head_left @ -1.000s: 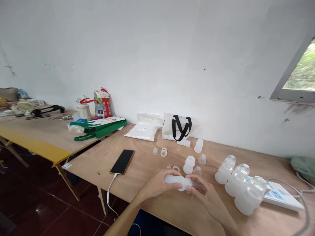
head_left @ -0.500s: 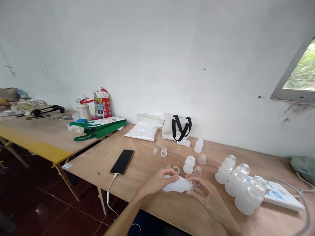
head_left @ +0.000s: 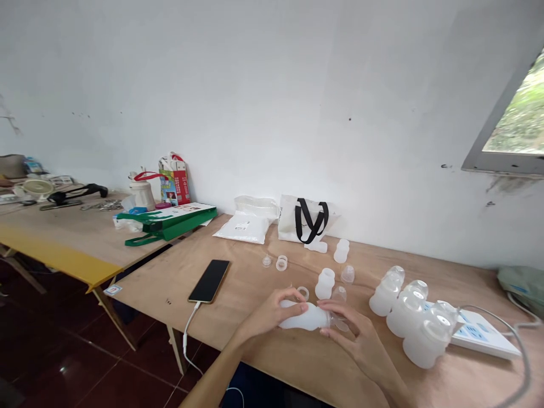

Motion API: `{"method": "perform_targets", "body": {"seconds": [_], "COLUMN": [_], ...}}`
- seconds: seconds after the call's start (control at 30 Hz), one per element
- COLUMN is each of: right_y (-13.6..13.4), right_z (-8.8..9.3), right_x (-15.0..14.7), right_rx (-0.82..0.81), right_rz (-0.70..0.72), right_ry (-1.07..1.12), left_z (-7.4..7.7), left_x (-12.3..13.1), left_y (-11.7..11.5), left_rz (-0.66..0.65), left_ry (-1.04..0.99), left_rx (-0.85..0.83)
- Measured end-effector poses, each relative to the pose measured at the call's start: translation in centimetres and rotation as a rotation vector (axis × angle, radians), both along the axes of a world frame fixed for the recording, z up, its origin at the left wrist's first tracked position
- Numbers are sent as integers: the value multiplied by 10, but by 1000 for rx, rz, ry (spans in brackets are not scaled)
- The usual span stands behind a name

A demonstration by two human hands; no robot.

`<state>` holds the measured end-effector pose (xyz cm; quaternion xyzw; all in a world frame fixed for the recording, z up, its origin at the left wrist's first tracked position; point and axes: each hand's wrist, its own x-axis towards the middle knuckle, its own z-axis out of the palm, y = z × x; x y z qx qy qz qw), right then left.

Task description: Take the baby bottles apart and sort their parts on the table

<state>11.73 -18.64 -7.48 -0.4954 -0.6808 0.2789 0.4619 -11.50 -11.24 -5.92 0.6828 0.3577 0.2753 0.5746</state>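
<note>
My left hand (head_left: pixel 267 314) grips the body of a frosted white bottle (head_left: pixel 304 318) that lies on its side just above the plywood table (head_left: pixel 238 294). At the bottle's neck my right hand (head_left: pixel 355 334) has its fingers closed round a clear cap (head_left: pixel 340 323). Just beyond my hands stand a small white bottle (head_left: pixel 325 283), a clear ring (head_left: pixel 303 293) and a clear cap (head_left: pixel 339 293). Three capped frosted bottles (head_left: pixel 406 314) lie in a row to the right.
A black phone (head_left: pixel 209 280) on a white cable lies at the left. A white pouch (head_left: pixel 246 224) and a black-handled bag (head_left: pixel 306 221) rest against the wall. A white device (head_left: pixel 480 337) with a cord sits at the right. A second table (head_left: pixel 63 232) stands further left.
The bottle has been turned slightly between my hands and its neck now points right and down. My head has shifted a little to the right.
</note>
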Motion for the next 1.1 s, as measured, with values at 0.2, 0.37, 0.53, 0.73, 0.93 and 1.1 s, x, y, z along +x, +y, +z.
{"method": "perform_targets", "body": {"seconds": [0.2,0.37,0.53,0.73,0.93,1.1], "right_y": [6,5,4,6,8,10], "right_z": [-7,-4,-4,-6,-10,-13], "right_x": [-6,1,4,6,8,6], "right_rx": [-171,-212,-236,-295,-299,-315], "right_rz": [-91,13,19,23,5,31], "right_ry": [162,216,219,127,201,253], "left_z": [2,4,4,-1,-3,-7], "left_x": [5,8,8,12,13,15], "left_y": [-8,-9,-10,-10,-10,-7], "left_rz": [60,123,117,146,101,108], "left_ry": [42,80,88,78,-2,1], "left_rx": [294,321,388,427,550,728]}}
